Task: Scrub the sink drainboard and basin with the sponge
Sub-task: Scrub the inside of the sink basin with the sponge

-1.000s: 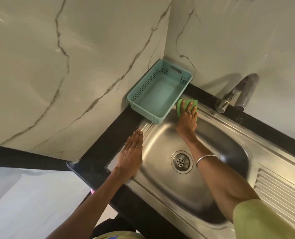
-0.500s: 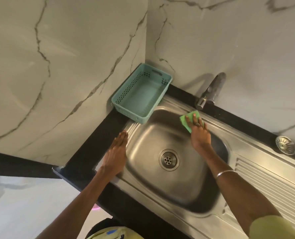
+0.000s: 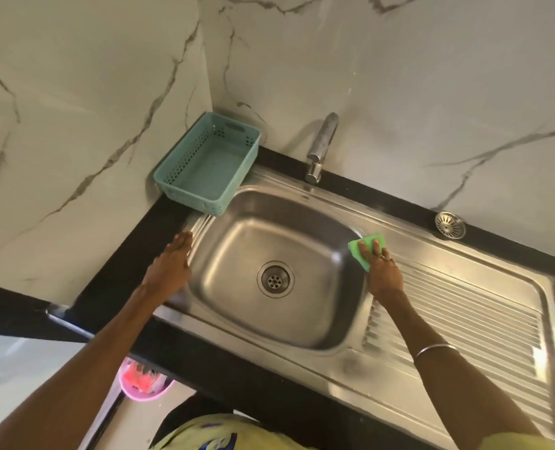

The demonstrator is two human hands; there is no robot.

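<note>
Nearest the camera, below the front edge of the black desk (image 3: pixel 224 362), a pink tub (image 3: pixel 144 383) sits on the floor, left of the drain and well below it. On the desk lies the stainless sink, and its drain (image 3: pixel 275 279) serves as the landmark.

Left of the drain, the left hand (image 3: pixel 172 264) lies flat with straight fingers on the sink's left rim, holding nothing; I judge it is bracing the body.

Right of the drain, the ribbed drainboard (image 3: pixel 458 323) slopes away toward the near right. The right hand (image 3: pixel 383 271) rests at the strip between basin (image 3: pixel 269 248) and drainboard, right of the drain and slightly beyond it. Its grip is a flat press: fingers spread on top of the green sponge (image 3: pixel 365 250), which lies on the basin's right lip.

To scrub well here, I would keep the whole palm's weight over the sponge, work along the ribs rather than across them so the sponge reaches the grooves, and overlap each stroke. The curved lip likely needs the sponge's edge tilted into it.

Beyond the drain to the left, a teal perforated basket (image 3: pixel 209 167) sits in the corner, overhanging the sink's rim. Straight beyond the drain stands the tap (image 3: pixel 320 147). Far right of the drain, a loose strainer (image 3: pixel 450 225) rests on the desk by the marble wall.
</note>
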